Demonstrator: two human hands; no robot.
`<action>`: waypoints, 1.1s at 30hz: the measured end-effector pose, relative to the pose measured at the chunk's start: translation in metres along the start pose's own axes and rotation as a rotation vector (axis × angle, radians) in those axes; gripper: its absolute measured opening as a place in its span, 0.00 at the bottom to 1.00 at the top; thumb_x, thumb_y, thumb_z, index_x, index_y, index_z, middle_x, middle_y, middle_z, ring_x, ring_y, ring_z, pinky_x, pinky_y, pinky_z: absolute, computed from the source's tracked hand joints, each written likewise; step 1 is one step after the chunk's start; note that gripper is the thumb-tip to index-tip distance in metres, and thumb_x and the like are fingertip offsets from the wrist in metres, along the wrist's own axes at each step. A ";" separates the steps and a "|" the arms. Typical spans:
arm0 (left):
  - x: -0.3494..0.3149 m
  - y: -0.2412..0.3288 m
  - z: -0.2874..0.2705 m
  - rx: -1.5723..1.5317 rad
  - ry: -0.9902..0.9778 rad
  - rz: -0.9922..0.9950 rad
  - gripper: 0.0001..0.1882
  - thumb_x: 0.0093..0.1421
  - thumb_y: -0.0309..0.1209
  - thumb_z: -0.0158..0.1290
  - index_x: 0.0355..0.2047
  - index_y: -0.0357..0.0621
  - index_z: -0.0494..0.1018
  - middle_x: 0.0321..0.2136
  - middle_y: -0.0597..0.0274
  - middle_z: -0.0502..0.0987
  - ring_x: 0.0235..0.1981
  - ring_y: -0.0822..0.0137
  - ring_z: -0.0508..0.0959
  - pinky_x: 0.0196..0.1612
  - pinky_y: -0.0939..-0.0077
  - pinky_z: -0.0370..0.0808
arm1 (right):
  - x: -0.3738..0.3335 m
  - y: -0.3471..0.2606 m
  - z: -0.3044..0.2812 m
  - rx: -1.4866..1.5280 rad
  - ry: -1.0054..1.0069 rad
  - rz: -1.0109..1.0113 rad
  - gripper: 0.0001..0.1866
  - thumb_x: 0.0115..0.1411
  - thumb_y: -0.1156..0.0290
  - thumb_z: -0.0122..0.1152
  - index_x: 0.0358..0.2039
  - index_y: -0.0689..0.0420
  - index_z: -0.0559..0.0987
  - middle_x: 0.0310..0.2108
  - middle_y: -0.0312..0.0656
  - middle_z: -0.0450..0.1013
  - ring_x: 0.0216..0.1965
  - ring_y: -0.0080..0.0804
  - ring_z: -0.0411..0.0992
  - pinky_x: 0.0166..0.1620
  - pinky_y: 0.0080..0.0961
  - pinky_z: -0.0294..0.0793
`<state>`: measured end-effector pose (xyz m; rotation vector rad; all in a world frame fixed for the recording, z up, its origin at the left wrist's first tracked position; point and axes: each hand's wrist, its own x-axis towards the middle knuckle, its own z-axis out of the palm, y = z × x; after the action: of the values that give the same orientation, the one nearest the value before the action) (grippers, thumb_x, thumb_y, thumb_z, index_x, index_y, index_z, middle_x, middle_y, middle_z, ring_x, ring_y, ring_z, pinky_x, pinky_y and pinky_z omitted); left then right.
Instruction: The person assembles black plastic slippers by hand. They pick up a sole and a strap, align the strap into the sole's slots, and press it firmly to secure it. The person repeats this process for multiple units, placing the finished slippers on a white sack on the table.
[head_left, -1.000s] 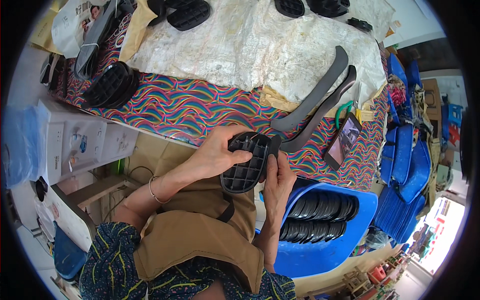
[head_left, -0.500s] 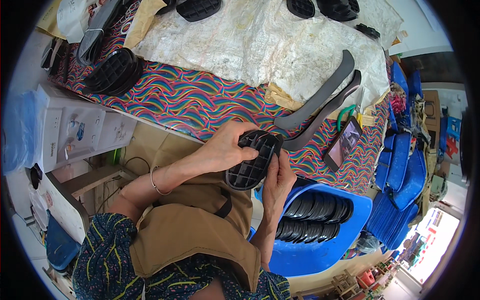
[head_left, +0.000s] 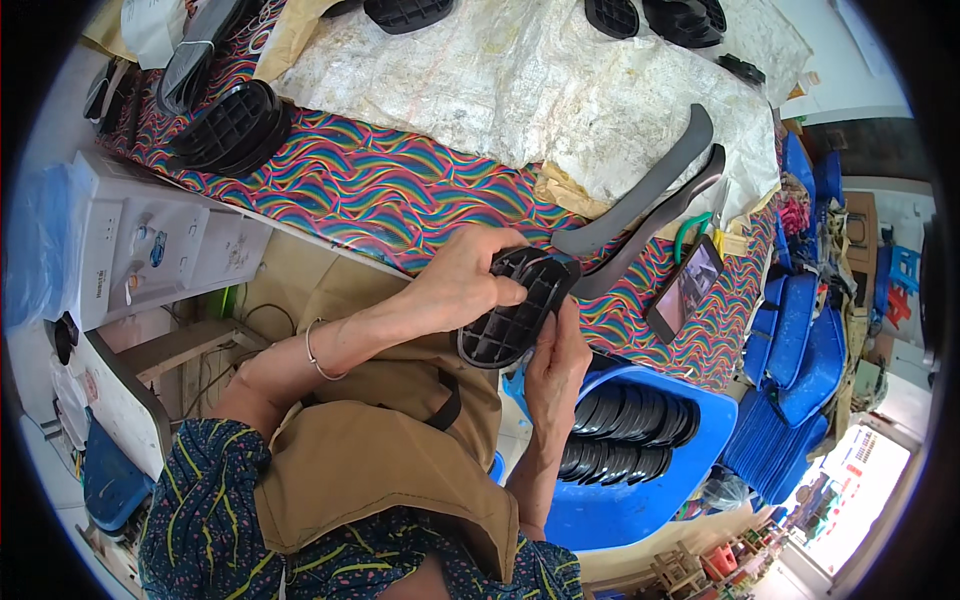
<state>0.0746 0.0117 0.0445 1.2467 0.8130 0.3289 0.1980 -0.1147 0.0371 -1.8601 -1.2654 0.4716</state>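
Both hands hold one black sole-shaped piece (head_left: 503,328) above my lap at the table's front edge, its ribbed grid side facing up. My left hand (head_left: 468,278), with a bracelet on the wrist, grips the upper left side, thumb lying across the grid. My right hand (head_left: 558,352) pinches the right edge from below. Some fingers of each hand are hidden behind the piece. Just beyond it on the table lie a long grey curved strip (head_left: 645,190) and a darker curved strip (head_left: 650,222).
A blue bin (head_left: 718,425) on the right holds rows of stacked black pieces (head_left: 625,425). On the patterned tablecloth (head_left: 400,190) are a phone (head_left: 686,288), green-handled scissors (head_left: 690,236) and a stack of grid pieces (head_left: 230,128). A white sheet (head_left: 480,90) covers the back.
The black piece and both hands have shifted slightly; my left thumb now lies farther across the grid. The view has moved a little.
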 end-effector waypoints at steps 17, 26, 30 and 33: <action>-0.008 0.012 0.002 -0.108 0.217 0.249 0.13 0.47 0.19 0.58 0.36 0.31 0.78 0.27 0.61 0.79 0.29 0.75 0.77 0.33 0.77 0.73 | -0.046 -0.027 -0.002 0.140 0.034 0.265 0.11 0.67 0.78 0.48 0.48 0.64 0.75 0.20 0.40 0.70 0.20 0.24 0.69 0.25 0.24 0.69; -0.022 0.019 0.002 -0.118 0.236 0.284 0.14 0.49 0.19 0.58 0.39 0.33 0.78 0.32 0.68 0.79 0.32 0.78 0.76 0.38 0.82 0.73 | -0.053 -0.042 0.000 0.276 0.044 0.296 0.15 0.69 0.75 0.46 0.52 0.64 0.74 0.19 0.36 0.68 0.18 0.18 0.64 0.22 0.21 0.64; -0.030 0.022 0.009 -0.185 0.315 0.388 0.14 0.52 0.21 0.59 0.41 0.34 0.77 0.32 0.67 0.78 0.33 0.78 0.75 0.38 0.83 0.72 | -0.047 -0.045 0.016 0.363 0.194 0.224 0.15 0.70 0.71 0.50 0.52 0.65 0.75 0.19 0.31 0.69 0.17 0.14 0.63 0.19 0.14 0.57; -0.032 0.015 0.011 -0.196 0.360 0.556 0.15 0.54 0.20 0.56 0.44 0.34 0.74 0.35 0.61 0.78 0.36 0.74 0.77 0.40 0.78 0.74 | -0.036 -0.047 0.019 0.466 0.254 0.233 0.17 0.68 0.74 0.52 0.55 0.66 0.73 0.21 0.30 0.69 0.17 0.13 0.63 0.19 0.13 0.56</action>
<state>0.0633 -0.0115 0.0716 1.2274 0.7007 1.0826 0.1425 -0.1317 0.0582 -1.6088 -0.7002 0.5770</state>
